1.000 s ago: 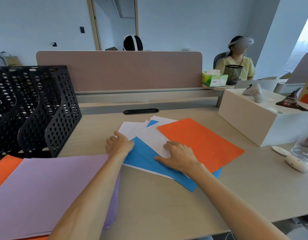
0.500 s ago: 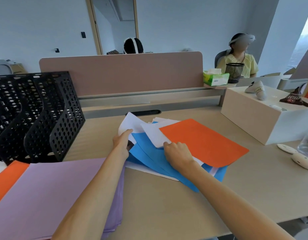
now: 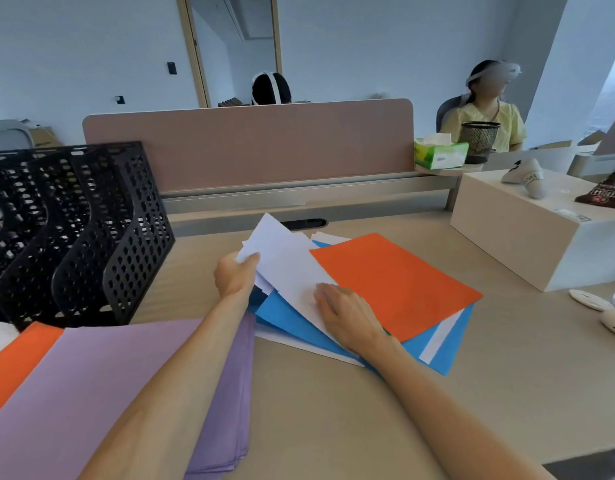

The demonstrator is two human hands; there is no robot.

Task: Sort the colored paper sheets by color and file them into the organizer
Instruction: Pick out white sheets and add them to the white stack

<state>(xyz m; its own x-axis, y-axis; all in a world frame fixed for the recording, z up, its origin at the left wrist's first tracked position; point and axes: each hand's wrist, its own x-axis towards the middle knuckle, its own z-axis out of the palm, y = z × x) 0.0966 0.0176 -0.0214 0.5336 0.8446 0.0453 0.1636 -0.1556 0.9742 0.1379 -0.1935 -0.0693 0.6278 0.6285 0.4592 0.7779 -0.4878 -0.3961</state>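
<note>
The left hand point(image 3: 235, 277) is holding the white sheets point(image 3: 285, 268) up, fingers point(image 3: 250, 258) curling round their edge. The right hand point(image 3: 349, 315) is pressing flat on them, fingers straight, above the blue sheets point(image 3: 288, 318).

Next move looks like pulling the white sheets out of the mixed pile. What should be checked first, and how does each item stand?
1. Left hand grips the white sheets at their left edge: ok.
2. Right hand rests flat, pinning the pile: ok.
3. White sheets free of the orange sheet: not ok, its corner overlaps them.
4. Only white in the grip: cannot tell; blue sheets lie right below.
5. Free slot in the black mesh organizer: cannot tell, the insides are partly hidden.
</note>
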